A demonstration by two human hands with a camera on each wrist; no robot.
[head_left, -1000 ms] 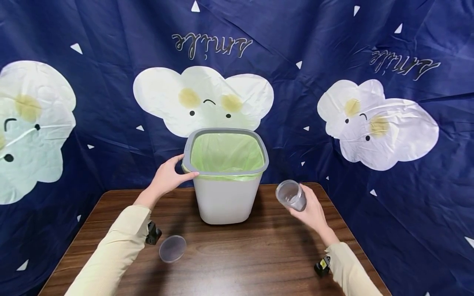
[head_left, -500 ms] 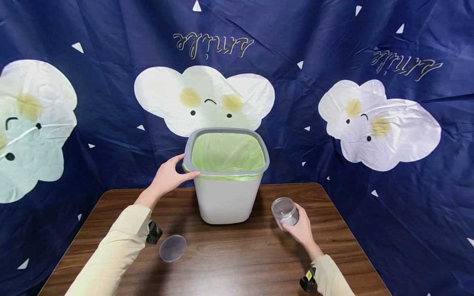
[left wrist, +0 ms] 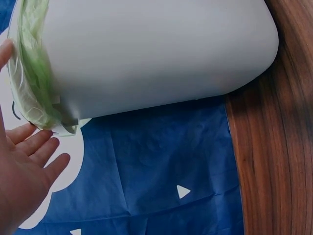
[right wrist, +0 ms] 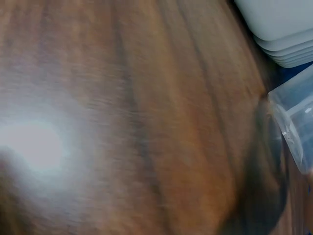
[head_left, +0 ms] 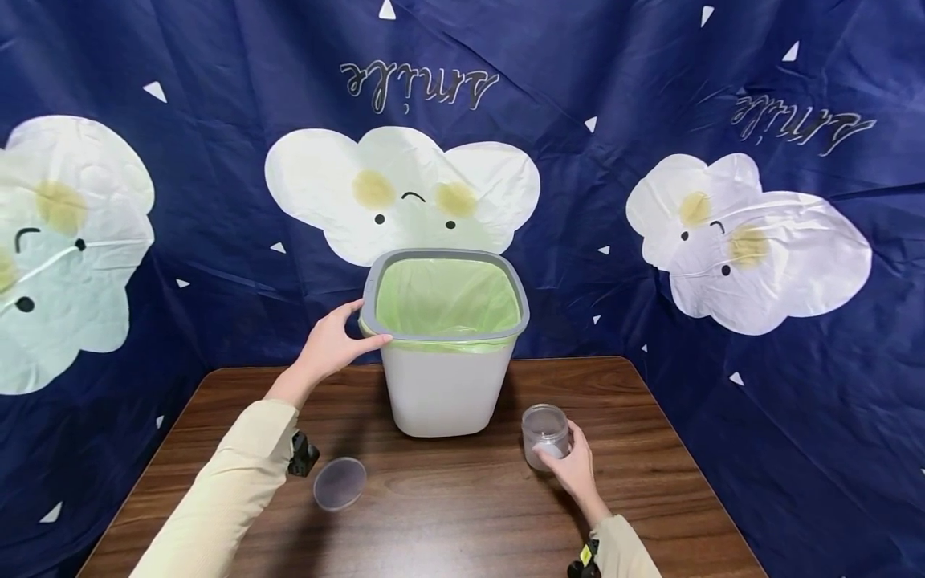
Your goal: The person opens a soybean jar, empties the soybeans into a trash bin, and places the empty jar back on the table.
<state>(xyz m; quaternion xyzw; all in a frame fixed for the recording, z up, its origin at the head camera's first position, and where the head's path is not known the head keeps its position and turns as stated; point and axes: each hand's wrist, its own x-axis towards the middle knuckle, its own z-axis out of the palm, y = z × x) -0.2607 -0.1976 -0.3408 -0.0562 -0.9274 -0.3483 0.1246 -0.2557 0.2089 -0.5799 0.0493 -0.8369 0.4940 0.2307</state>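
At the back of the table stands a light grey trash bin [head_left: 444, 393] with a grey rim and a green bag [head_left: 448, 297] lining it. My left hand [head_left: 328, 347] holds the front left corner of its rim, thumb on the front and fingers at the side. In the left wrist view, the fingertips [left wrist: 36, 139] touch the bin's edge below the bag's fold. To the right of the bin, my right hand [head_left: 572, 466] grips a clear plastic jar [head_left: 543, 437], upright with its mouth uncovered. Whether the jar's base touches the table cannot be told; its edge shows in the right wrist view.
A round translucent lid [head_left: 340, 484] lies on the brown wooden table [head_left: 448, 514], near my left wrist camera [head_left: 302, 454]. A dark blue curtain [head_left: 578, 209] with white clouds hangs behind and at both sides.
My right hand has brought the jar down and slightly left toward the tabletop, turning it from tilted to upright. The left hand has stayed at the bin's rim.
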